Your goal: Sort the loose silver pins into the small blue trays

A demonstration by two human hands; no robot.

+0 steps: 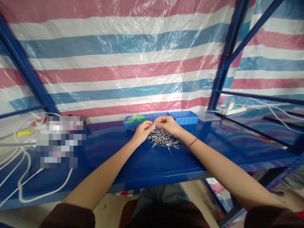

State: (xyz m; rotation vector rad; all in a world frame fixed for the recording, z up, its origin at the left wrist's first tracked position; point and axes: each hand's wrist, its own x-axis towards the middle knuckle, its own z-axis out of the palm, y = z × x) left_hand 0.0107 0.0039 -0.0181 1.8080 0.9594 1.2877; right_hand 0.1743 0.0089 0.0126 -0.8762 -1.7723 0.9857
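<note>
A pile of thin silvery metal pieces, looking like blind rivets (165, 139), lies on the blue tabletop (142, 164). Over the pile's far left edge, my left hand (143, 130) and my right hand (167, 124) meet fingertip to fingertip. Both are pinched closed around something small and dark, too small to make out. Right behind my hands is a blue bin (129, 125) with green pieces (136, 117) in it. Two more blue bins, a middle one (159, 116) partly hidden by my right hand and a right one (185, 118), stand beside it in a row.
White cables (28, 164) and a blurred-out patch (59, 139) take up the table's left side. A clear plastic lid (209, 116) lies right of the bins, with a white power strip (231, 109) beyond. Blue frame posts (222, 69) and striped sheeting (130, 69) close off the back.
</note>
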